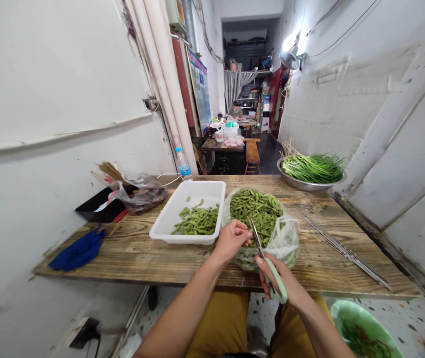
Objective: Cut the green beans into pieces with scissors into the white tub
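Note:
My right hand [277, 278] holds a pair of scissors [274, 276] with pale green handles, the blades pointing up and away over a clear plastic bag [289, 237]. Green edamame pods [257, 206] fill this bag. My left hand [233, 239] is at the bag's left side, thumb and fingers pinched together close to the blade tips. Whatever sits between those fingertips is too small and covered to make out. Just left of the bag stands a white plastic tray [156, 229], with more edamame pods [199, 220] lying mostly in its near right part.
On the wooden table [190, 261] are metal skewers [347, 253], a steel bowl [311, 187] of green stalks, a water bottle [183, 165], a black box [95, 206] and a blue cloth [78, 253]. A green basin [369, 323] stands low at right. Farther back sits a person [236, 112].

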The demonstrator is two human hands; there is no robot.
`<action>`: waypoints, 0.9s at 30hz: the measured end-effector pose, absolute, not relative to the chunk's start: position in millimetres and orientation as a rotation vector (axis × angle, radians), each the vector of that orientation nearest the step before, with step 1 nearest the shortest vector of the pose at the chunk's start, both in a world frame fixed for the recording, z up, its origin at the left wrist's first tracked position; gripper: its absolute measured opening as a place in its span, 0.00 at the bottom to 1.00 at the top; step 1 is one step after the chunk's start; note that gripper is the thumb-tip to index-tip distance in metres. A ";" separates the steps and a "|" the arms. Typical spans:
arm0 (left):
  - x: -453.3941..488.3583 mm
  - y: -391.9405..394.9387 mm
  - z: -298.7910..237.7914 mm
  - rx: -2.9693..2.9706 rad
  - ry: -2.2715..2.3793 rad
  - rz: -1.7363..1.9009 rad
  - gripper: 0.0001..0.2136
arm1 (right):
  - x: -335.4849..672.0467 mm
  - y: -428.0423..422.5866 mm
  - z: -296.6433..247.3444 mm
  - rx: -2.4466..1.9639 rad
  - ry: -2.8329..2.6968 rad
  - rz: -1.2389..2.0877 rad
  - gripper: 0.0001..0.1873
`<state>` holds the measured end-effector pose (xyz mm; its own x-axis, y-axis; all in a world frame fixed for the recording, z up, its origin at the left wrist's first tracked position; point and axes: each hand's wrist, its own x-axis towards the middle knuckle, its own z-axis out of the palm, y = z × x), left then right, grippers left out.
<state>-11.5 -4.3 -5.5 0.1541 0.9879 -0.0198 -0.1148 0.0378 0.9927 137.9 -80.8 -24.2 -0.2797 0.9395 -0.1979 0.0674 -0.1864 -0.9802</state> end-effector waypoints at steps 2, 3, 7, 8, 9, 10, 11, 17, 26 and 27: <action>-11.9 -4.0 -4.8 1.175 1.028 1.128 0.11 | 138.0 -79.8 -25.7 -1.227 -1.352 1.566 0.20; -12.1 -3.8 -4.2 1.179 1.032 1.127 0.11 | 138.1 -79.5 -26.0 -1.221 -1.351 1.568 0.20; -11.9 -3.3 -1.7 1.207 1.044 1.107 0.09 | 139.2 -78.6 -22.1 -1.219 -1.359 1.551 0.20; -11.4 -3.2 -1.6 1.215 1.045 1.104 0.09 | 139.9 -78.4 -20.5 -1.231 -1.371 1.542 0.20; -10.8 -3.1 -1.7 1.226 1.046 1.101 0.09 | 140.6 -78.0 -19.0 -1.248 -1.388 1.533 0.20; -10.2 -2.8 -2.1 1.237 1.046 1.097 0.08 | 141.3 -77.5 -17.9 -1.265 -1.405 1.526 0.20; -9.8 -2.4 -2.6 1.248 1.043 1.093 0.08 | 141.8 -76.8 -17.5 -1.284 -1.415 1.521 0.21; -30.7 5.6 -2.0 1.428 1.214 1.184 0.05 | 141.5 -73.2 -26.6 -1.310 -1.278 1.578 0.23; -47.4 27.5 6.0 2.277 1.877 1.152 0.09 | 156.8 -82.0 -20.8 -0.768 -0.780 1.956 0.22; -38.2 31.8 3.8 2.386 1.735 1.027 0.10 | 158.8 -82.3 -20.1 -0.719 -0.750 1.976 0.22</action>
<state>-38.2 31.8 3.8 0.1669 0.8542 0.4925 0.8425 -0.3830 0.3788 158.8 -82.3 -20.1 -0.4466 0.8732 -0.1950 -0.5238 -0.4319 -0.7342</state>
